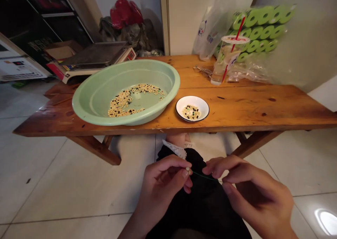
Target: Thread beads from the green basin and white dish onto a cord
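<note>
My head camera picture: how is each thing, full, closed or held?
Green basin: partly filled with beads.
White bowl: upright, some beads inside.
Drink cup: lid on, straw in.
Green rolls: wrapped in plastic.
Left hand: pinching pale beads.
Right hand: pinching green thread.
Green thread: between both hands, slightly curved.

Lighting's dim to med., warm on the tabletop (244,105), cooler/greyer on the floor (86,182). Light likely from overhead; source out of view. Strong white glare on tiles at btm. right, w/ softer sheen on tabletop's L end. Dark shadows under the tabletop & in top L corner. Wide-angle stretch at edges, esp. L & R. Pic's a bit soft & grainy overall; thread (204,175) btwn the hands is faint, bkgd. bags (126,15) smeary.
</note>
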{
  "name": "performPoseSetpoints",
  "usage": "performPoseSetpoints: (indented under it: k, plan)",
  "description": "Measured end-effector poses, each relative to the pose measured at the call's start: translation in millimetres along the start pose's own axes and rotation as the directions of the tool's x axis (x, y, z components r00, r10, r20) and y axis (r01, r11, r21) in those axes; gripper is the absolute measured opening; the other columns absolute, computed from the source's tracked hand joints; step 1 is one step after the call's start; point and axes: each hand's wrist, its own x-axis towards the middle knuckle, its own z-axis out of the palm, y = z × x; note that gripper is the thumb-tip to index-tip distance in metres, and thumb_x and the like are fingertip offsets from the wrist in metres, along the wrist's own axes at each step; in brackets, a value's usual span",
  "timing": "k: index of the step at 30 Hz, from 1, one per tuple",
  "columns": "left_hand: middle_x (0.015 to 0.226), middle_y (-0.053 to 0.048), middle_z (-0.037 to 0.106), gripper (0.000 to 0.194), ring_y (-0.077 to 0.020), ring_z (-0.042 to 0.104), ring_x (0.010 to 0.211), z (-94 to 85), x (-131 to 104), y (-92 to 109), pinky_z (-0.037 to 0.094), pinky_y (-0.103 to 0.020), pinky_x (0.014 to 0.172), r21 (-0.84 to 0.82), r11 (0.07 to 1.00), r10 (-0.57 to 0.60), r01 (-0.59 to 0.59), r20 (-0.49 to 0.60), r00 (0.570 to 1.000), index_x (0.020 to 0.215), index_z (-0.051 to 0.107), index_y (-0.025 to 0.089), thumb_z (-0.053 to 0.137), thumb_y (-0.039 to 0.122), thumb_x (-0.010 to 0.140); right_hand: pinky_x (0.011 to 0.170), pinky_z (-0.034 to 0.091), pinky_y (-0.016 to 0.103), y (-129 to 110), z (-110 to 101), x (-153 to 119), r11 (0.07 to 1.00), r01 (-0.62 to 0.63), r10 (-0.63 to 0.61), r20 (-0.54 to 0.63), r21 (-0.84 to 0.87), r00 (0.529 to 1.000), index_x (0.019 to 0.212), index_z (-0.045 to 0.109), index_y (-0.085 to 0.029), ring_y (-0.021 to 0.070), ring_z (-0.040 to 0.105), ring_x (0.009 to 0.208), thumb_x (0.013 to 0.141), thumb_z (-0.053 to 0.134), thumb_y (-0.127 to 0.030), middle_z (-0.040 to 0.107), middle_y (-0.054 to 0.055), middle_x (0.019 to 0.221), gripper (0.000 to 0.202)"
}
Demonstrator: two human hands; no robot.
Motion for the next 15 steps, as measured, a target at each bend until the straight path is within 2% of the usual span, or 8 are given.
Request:
performPoseSetpoints:
  k: [4,15]
  plan:
    - [0.076,0.001,0.066,0.018,-0.0072,0.065,0.062,-0.2,0.7,-0.7,0.058,-0.014,0.055,0.030,0.999,-0.014,0.013,0.046,0.999,0.088,0.080,0.022,0.067,0.009,0.087,0.091,0.061,0.040,1.4,-1.7,-2.1,0.996,-0.066,0.066,0.003,0.062,0.998,0.091,0.061,-0.022,0.0186,0.072,0.090,0.086,0.053,0.004,0.065,0.001,0.090,0.027]
    - [0.083,0.000,0.064,0.019,-0.0063,0.065,0.064,-2.5,2.3,-5.9,0.057,-0.013,0.056,0.047,0.998,0.034,-0.037,0.068,0.997,0.092,0.080,0.023,0.066,0.011,0.089,0.089,0.060,0.039,3.7,-7.1,-4.0,0.990,-0.132,0.130,0.032,0.048,0.991,0.087,0.059,-0.023,0.0202,0.071,0.093,0.089,0.052,0.001,0.065,0.001,0.091,0.025]
